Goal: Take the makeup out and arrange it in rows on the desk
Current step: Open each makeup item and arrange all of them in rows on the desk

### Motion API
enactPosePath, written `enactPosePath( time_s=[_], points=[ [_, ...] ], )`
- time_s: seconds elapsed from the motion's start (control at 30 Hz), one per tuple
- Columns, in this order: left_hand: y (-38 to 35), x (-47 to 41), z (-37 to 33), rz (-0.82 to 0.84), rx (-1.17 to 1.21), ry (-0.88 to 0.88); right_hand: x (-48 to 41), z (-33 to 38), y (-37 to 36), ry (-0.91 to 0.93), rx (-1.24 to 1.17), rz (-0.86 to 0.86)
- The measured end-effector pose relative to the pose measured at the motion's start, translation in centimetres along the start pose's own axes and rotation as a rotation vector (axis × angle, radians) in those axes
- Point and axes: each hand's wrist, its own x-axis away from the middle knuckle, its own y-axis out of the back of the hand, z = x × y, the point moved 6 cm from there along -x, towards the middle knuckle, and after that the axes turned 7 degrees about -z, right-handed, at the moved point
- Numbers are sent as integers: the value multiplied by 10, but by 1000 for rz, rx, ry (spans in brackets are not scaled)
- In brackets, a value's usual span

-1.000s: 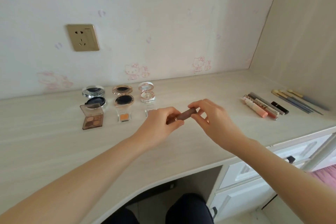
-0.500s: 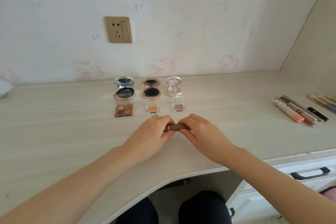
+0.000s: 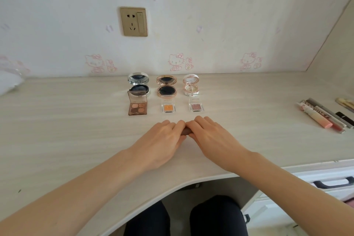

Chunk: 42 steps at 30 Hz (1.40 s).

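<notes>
Since a second ago both hands have come down from mid-air to the desk (image 3: 67, 120), and the little brown tube (image 3: 185, 132) they were holding up is now low against the desktop in the middle of the frame, just below the eyeshadow row. The view has also swung left, so the stuff on the right sits nearer the edge now.

Going left to right: something white and soft (image 3: 9, 82) pokes in at the far left edge, can't tell what it is. A gold wall socket (image 3: 134, 21) sits at upper centre-left.

Then the neat bit in the centre. The back row has a silver compact (image 3: 138, 83), a gold compact (image 3: 166, 87) and a white-pink compact (image 3: 191, 84), all open. The front row has a brown four-pan palette (image 3: 137, 105), touching the silver compact, then an orange single shadow (image 3: 168, 107) and a pink glitter single (image 3: 196, 106).

Below those, the left hand (image 3: 162, 140) and right hand (image 3: 212, 138) meet. Each has its fingers curled over one end of the tube with the thumb tucked under, so both are pinching it. Only a sliver of brown shows between them.

At the far right, well apart from the rest, lip gloss tubes (image 3: 321, 118) lie side by side, with some brushes (image 3: 345, 102) cut off by the edge. A drawer handle (image 3: 333, 183) shows at lower right.
</notes>
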Motion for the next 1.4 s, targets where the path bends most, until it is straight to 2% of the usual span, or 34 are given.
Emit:
enactPosePath(
  time_s=[0.2,0.37,0.43,0.5,0.6,0.67,0.77,0.93,1.0,1.27,1.4],
  points=[
    [-1,6,1,31,77,19,3,4,0,104,-38,20],
    [1,10,10,100,207,79,5,11,8,197,-52,-47],
    [0,12,13,111,211,82,4,6,9,110,-179,-29],
    [-2,14,17,121,208,109,3,-7,8,-68,-392,-12],
    [-3,16,23,112,237,175,4,-24,11,-343,-679,-67],
    [-2,16,24,93,295,213,3,-30,13,-463,-844,-107],
    [1,14,24,35,387,254,3,-33,12,-571,-1077,-118],
    [3,13,27,-21,462,313,3,-35,11,-641,-1373,-110],
    [3,14,30,-57,487,364,4,-38,12,-676,-1430,-138],
    [3,12,35,-179,631,505,10,-46,10,-699,-1337,-141],
    [-1,6,35,-190,756,578,12,-50,6,-750,-1434,-162]
  ],
)
